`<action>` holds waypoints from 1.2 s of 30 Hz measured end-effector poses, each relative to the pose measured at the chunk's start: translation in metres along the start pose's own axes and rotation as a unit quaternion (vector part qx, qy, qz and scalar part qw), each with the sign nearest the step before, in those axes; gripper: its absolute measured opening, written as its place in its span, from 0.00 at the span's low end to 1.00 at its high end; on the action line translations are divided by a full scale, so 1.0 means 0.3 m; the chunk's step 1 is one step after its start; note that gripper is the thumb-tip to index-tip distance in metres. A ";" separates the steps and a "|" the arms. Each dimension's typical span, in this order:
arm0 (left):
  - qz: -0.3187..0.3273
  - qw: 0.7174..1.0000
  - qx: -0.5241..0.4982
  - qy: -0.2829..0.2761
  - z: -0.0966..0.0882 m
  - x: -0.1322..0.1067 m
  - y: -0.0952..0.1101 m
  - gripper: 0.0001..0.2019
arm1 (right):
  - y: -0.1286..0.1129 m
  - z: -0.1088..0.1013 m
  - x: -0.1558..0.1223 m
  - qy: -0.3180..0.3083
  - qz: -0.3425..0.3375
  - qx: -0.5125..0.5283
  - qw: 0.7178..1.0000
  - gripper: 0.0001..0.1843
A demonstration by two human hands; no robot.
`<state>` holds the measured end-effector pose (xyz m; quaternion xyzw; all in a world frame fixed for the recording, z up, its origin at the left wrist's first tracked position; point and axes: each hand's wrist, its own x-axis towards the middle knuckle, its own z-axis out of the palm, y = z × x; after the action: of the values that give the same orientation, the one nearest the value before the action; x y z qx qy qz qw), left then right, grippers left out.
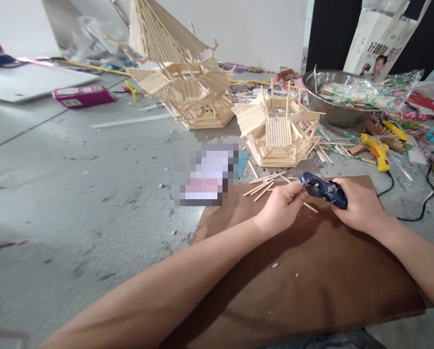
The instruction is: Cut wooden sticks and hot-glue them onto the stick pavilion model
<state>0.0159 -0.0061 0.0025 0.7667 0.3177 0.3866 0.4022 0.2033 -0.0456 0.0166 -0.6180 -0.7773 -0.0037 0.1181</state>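
My right hand (360,206) is closed round a dark blue cutter (324,189) held over a brown cardboard sheet (311,291). My left hand (280,208) is pinched at the cutter's jaws, seemingly on a thin wooden stick too small to make out clearly. Several loose wooden sticks (262,184) lie on the cardboard's far edge just beyond my left hand. A small unfinished stick model (278,133) stands right behind them.
A tall stick pagoda (180,72) stands at the back centre. A steel bowl (333,114) with bagged sticks sits back right, a yellow glue gun (379,152) with a black cord beside it. A pink box (82,95) lies back left on the grey floor.
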 end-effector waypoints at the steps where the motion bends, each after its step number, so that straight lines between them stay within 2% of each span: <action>1: -0.003 1.000 -0.019 -0.002 0.001 0.001 0.000 0.11 | 0.000 0.000 -0.001 0.002 -0.002 0.002 1.000 0.24; 6: -0.009 0.997 -0.071 -0.011 0.005 0.001 -0.001 0.11 | 0.003 0.006 -0.005 0.015 -0.009 0.024 1.000 0.22; 10: -0.006 0.999 -0.053 -0.009 0.006 0.000 -0.003 0.12 | 0.004 0.011 -0.004 0.002 0.009 0.022 1.000 0.16; 14: -0.011 1.000 -0.028 0.003 0.011 0.001 -0.014 0.12 | -0.007 0.000 0.007 -0.029 0.030 -0.024 0.999 0.15; 20: -0.044 0.999 -0.006 0.017 0.018 0.011 -0.038 0.09 | -0.019 -0.010 0.027 -0.061 0.055 -0.068 0.994 0.13; 25: -0.082 0.997 0.001 0.013 0.010 0.018 -0.030 0.10 | -0.010 0.002 0.042 -0.069 0.082 -0.073 0.992 0.15; 29: -0.114 0.993 -0.027 0.008 0.004 0.020 -0.018 0.08 | 0.013 0.016 0.049 -0.022 0.090 -0.089 0.992 0.18; 32: -0.152 0.981 -0.117 0.008 0.004 0.020 -0.012 0.07 | 0.040 0.030 0.044 0.032 0.070 -0.089 0.993 0.20; 36: -0.189 0.952 -0.240 0.007 0.007 0.019 -0.009 0.06 | 0.066 0.041 0.033 0.066 0.048 -0.082 0.993 0.20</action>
<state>0.0199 -0.0011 0.0012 0.5708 0.3579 0.3740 0.6374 0.2179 -0.0296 0.0037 -0.6605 -0.7343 -0.1026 0.1184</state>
